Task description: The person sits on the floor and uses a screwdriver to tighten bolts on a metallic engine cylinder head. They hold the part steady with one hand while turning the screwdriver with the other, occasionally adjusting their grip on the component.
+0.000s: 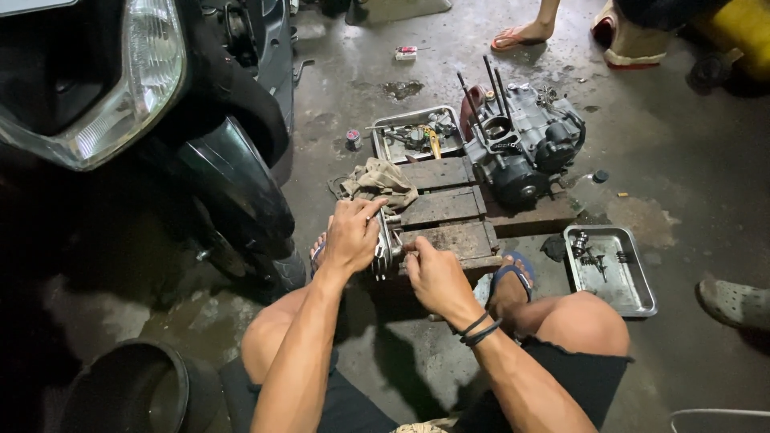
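Observation:
I squat on a wet concrete floor with a finned metal engine cylinder (384,248) standing on edge against a low wooden pallet (446,215). My left hand (351,234) is clasped over the top and side of the cylinder. My right hand (431,277), with dark bands at the wrist, grips it from the right, fingers curled near its lower edge. Whether a small tool is in the right hand is hidden. A dirty rag (377,180) lies on the pallet just beyond my left hand.
A motorcycle engine block (525,144) with long studs sits on the pallet's far right. A steel tray (413,132) of tools lies behind, another tray (612,270) with small parts at right. A scooter's front wheel and fender (241,192) stands at left. Other people's feet (521,34) (734,303) are nearby.

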